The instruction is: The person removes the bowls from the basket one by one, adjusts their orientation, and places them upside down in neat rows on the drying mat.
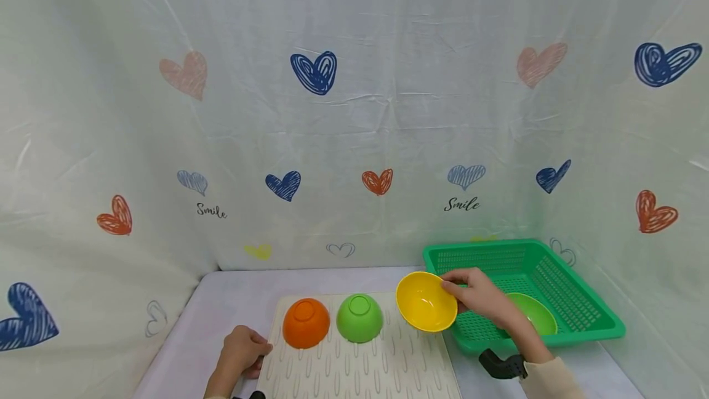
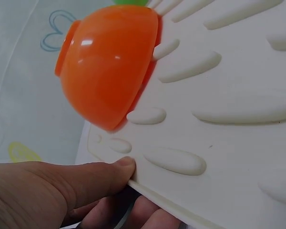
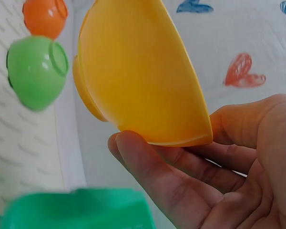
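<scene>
My right hand [image 1: 480,293] pinches the rim of a yellow bowl [image 1: 425,302], holding it tilted above the right part of a white ridged mat [image 1: 354,374]. In the right wrist view, thumb and fingers grip the yellow bowl [image 3: 138,76] from both sides of its wall. On the mat, an orange bowl [image 1: 306,324] and a green bowl [image 1: 360,319] lie upside down side by side. My left hand [image 1: 241,351] pinches the mat's left edge, thumb on top and fingers beneath, close to the orange bowl [image 2: 109,62] in the left wrist view.
A green plastic basket [image 1: 587,291] with perforated walls stands at the back right, behind my right forearm. Inside it lies another green bowl [image 1: 533,314]. A heart-printed curtain [image 1: 382,109] hangs behind the white-covered table [image 1: 232,291].
</scene>
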`<state>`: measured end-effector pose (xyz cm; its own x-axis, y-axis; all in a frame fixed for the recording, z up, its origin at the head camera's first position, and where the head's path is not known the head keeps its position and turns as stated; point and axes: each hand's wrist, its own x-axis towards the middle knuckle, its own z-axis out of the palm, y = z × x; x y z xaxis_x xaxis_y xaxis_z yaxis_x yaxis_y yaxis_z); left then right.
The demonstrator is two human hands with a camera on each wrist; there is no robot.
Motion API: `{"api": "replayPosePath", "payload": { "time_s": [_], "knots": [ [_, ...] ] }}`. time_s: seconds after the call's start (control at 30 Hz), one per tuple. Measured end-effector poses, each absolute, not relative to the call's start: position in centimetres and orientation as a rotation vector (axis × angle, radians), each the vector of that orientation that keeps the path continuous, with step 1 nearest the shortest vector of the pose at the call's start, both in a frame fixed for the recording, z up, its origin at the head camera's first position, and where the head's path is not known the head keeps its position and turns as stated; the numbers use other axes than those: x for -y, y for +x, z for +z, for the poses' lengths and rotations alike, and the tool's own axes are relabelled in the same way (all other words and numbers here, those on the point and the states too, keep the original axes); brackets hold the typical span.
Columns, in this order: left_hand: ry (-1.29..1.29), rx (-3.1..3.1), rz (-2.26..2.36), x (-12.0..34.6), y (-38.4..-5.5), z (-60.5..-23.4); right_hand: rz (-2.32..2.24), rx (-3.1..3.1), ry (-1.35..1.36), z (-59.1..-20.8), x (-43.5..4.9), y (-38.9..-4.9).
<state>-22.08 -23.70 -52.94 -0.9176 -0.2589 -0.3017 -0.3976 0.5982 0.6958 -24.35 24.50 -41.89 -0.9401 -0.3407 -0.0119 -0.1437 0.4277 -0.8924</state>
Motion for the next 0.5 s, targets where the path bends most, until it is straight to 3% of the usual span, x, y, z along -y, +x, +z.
{"api": "replayPosePath", "payload": {
  "time_s": [0.5],
  "knots": [
    [-0.647,-2.561,1.340,24.1,-22.1,-53.4,-1.588,-2.368,-0.482,-44.1,-17.3,-21.7]
  ]
}}
